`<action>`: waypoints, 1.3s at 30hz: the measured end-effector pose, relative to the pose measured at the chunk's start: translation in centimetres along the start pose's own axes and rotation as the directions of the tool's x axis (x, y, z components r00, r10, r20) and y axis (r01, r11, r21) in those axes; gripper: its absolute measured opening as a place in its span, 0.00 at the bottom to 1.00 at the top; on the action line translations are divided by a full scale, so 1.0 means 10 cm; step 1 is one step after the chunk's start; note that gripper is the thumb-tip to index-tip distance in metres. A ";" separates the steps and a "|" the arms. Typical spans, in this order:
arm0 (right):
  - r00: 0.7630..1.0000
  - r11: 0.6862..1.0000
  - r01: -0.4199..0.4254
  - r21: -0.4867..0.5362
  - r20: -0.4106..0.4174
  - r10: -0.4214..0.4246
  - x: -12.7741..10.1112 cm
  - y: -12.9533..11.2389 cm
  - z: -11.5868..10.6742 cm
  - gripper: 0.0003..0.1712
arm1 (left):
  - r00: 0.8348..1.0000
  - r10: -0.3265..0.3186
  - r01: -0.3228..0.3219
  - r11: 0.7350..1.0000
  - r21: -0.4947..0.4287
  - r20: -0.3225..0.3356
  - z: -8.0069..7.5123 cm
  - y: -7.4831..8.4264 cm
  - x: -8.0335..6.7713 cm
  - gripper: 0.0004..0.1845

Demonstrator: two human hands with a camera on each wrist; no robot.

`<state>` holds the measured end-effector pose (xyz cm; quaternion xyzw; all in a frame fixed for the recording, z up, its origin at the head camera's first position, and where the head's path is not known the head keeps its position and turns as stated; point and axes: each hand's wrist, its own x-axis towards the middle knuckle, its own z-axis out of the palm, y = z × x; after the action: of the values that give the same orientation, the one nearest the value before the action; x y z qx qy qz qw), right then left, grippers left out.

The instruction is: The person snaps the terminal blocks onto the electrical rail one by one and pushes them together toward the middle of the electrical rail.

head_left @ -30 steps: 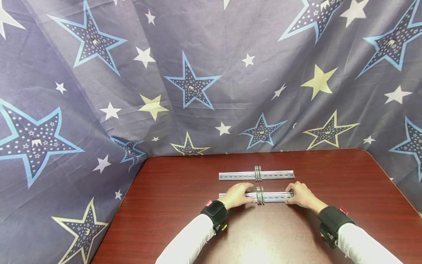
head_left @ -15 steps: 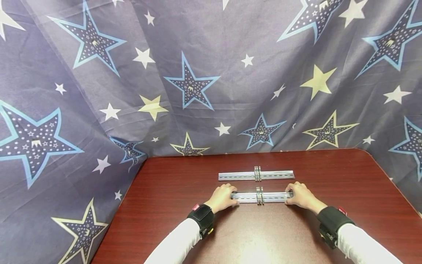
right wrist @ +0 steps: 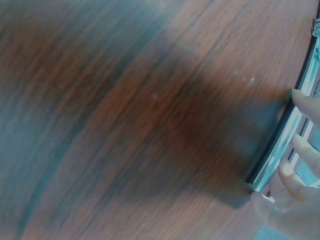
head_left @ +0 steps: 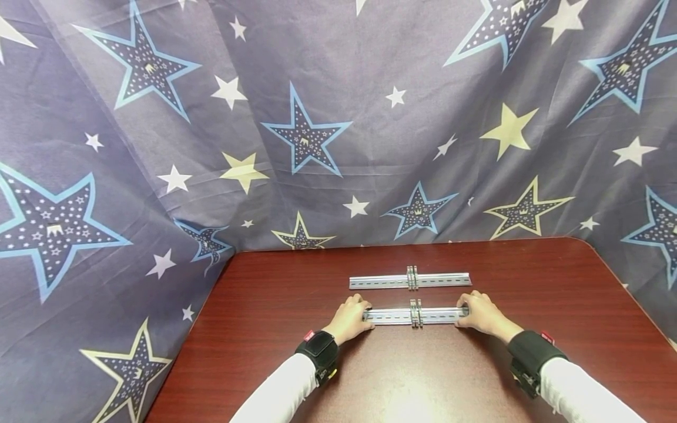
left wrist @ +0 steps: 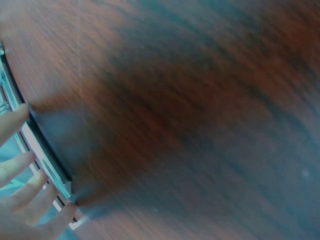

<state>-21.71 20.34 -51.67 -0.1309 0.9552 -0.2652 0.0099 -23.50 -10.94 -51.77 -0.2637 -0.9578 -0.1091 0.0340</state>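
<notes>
Two slotted metal rails lie crosswise on the dark red table (head_left: 296, 294). The near rail (head_left: 394, 316) carries a pair of small metal clips (head_left: 416, 314) at its middle. My left hand (head_left: 353, 311) grips its left end, fingers over the top. My right hand (head_left: 476, 310) grips its right end the same way. In the left wrist view, fingers (left wrist: 17, 172) curl over the rail (left wrist: 42, 150). The right wrist view shows fingers (right wrist: 302, 145) on the rail's end (right wrist: 282, 152). The far rail (head_left: 381, 282), also with clips (head_left: 412, 277), lies untouched a little behind.
A blue-grey cloth with star prints (head_left: 317, 129) hangs close behind and around the left side of the table. Bare tabletop lies left, right and in front of the rails. The table's rounded far right corner (head_left: 587, 242) meets the cloth.
My left hand has slid leftward along the near rail, from beside the middle clips to its left end. The right hand and both rails have stayed in place.
</notes>
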 end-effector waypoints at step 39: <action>0.995 0.996 0.085 -0.024 -0.050 -0.086 0.20 0.05 -0.02 0.18 | 0.999 -0.038 0.038 0.999 -0.015 -0.037 0.05 -0.04 0.16 0.17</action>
<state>-23.83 20.36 -51.70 -0.1650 0.9515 -0.2583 -0.0274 -25.08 -10.42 -52.10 -0.2437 -0.9610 -0.1215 0.0480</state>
